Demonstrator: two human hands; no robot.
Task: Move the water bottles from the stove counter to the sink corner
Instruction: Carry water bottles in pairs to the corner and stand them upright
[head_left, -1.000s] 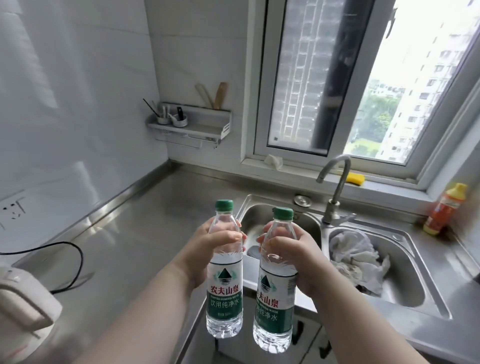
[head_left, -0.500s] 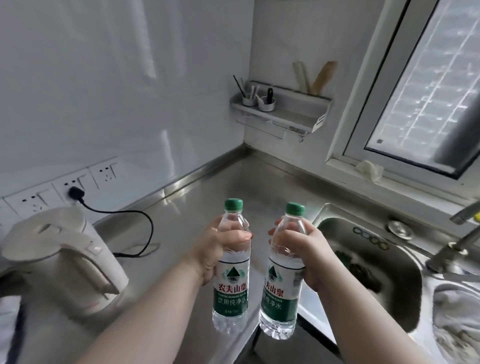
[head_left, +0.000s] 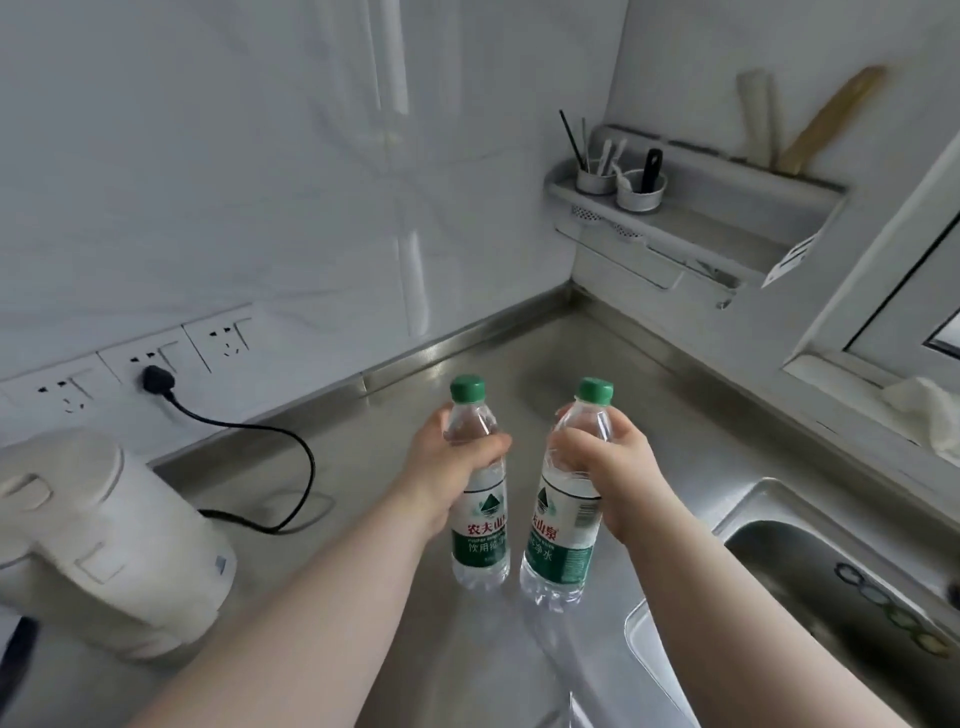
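Nearest to me, two bare forearms reach forward over the steel worktop (head_left: 675, 395). At the near left stands a white electric kettle (head_left: 109, 551), its lid tilted my way.

Just past the wrists, the left grip (head_left: 441, 473) is curled round the shoulder of the left water bottle (head_left: 483, 530), with the thumb across the front and the fingers wrapped behind. The right grip (head_left: 618, 467) is closed in the same way round the upper part of the right water bottle (head_left: 561, 545). Both bottles are clear, with green caps and green-and-white labels printed in red characters. They are close to upright and just beside each other, nearer at the base than at the cap. They are over the worktop, left of the sink (head_left: 748, 506), and I cannot tell whether their bases touch the steel. The sink's basin opens at the right edge, and a row of dark rings shows on its inner wall.

Further back on the left, a black cord (head_left: 306, 467) loops across the worktop up to a plug (head_left: 156, 378), which sits in a row of white wall sockets (head_left: 218, 335).

A white cloth (head_left: 930, 415) lies on the window sill at the right. In the far corner, a grey wall shelf (head_left: 727, 208) carries two small metal cups (head_left: 641, 192) with utensils standing in them. A wooden utensil (head_left: 831, 117) leans against the wall behind the shelf.
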